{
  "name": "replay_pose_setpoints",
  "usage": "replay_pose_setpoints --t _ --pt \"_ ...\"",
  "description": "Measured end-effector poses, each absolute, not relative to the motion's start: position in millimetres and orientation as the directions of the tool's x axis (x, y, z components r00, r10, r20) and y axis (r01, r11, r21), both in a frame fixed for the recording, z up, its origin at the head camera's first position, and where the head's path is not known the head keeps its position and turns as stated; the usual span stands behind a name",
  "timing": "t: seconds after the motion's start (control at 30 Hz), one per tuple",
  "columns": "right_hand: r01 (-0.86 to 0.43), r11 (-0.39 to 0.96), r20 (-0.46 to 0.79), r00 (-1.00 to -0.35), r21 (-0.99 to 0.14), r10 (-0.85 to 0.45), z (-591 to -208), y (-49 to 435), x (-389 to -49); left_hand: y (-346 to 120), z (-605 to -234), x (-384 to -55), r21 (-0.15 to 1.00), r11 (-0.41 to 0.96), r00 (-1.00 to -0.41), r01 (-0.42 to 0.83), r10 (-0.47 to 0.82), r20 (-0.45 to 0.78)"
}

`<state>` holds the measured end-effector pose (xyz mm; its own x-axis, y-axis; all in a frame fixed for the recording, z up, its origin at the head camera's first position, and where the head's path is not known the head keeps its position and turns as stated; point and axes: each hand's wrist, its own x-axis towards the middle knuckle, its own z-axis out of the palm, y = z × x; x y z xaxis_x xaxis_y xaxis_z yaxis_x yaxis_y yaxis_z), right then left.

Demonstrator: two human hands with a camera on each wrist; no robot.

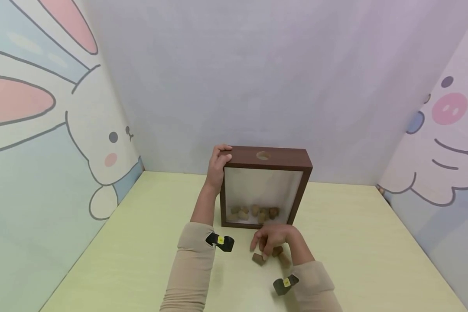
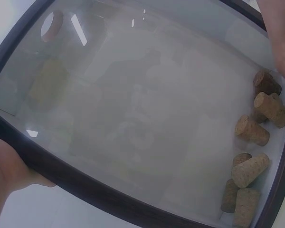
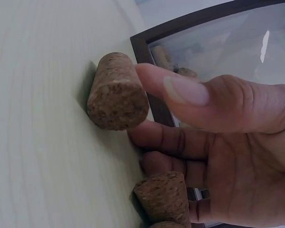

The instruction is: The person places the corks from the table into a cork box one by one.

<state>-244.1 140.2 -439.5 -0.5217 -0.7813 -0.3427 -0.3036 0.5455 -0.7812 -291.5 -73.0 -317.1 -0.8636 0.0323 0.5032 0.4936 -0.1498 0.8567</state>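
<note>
A dark brown wooden shadow box point(image 1: 267, 158) with a clear front and a round hole in its top stands upright on the table. My left hand point(image 1: 219, 167) grips its upper left corner. Several corks point(image 2: 249, 130) lie inside along the bottom. In front of the box, my right hand point(image 1: 274, 237) reaches down with fingers bent and thumb apart from them. Its fingertips are at the side of a loose cork point(image 3: 118, 92) on the table. Two more corks, one point(image 1: 277, 251) beside the hand and another point(image 1: 284, 260) nearer the wrist, lie loose there.
The pale yellow-green table point(image 1: 160, 234) meets a plain light wall point(image 1: 234, 78) behind the box. Side panels carry a cartoon rabbit point(image 1: 97, 130) on the left and a pink-nosed cartoon animal point(image 1: 433, 151) on the right.
</note>
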Motion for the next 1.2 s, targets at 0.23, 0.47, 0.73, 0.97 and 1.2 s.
replay_pose_setpoints --t 0.23,0.47,0.73,0.97,1.2 --pt "-0.297 0.518 -0.343 -0.481 -0.802 -0.807 -444.2 139.1 -244.0 -74.3 -318.1 -291.8 0.860 -0.156 -0.867 0.487 0.034 0.497" --pt "-0.288 0.513 -0.325 -0.508 -0.809 -0.798 -443.6 141.9 -242.5 -74.8 -317.6 -292.8 0.860 -0.151 -0.867 0.487 0.030 0.497" --pt "-0.340 0.446 -0.203 -0.559 -0.828 -0.804 -428.0 154.7 -236.3 -73.8 -317.2 -290.3 0.862 -0.142 -0.869 0.486 0.030 0.495" --pt "-0.322 0.422 -0.098 -0.685 -0.848 -0.722 -426.2 155.2 -226.5 -75.0 -316.2 -290.6 0.864 -0.119 -0.868 0.488 0.037 0.495" --pt "-0.320 0.248 0.073 -0.733 -0.914 -0.676 -426.6 157.5 -213.4 -76.4 -316.0 -289.9 0.880 -0.133 -0.882 0.455 0.071 0.467"
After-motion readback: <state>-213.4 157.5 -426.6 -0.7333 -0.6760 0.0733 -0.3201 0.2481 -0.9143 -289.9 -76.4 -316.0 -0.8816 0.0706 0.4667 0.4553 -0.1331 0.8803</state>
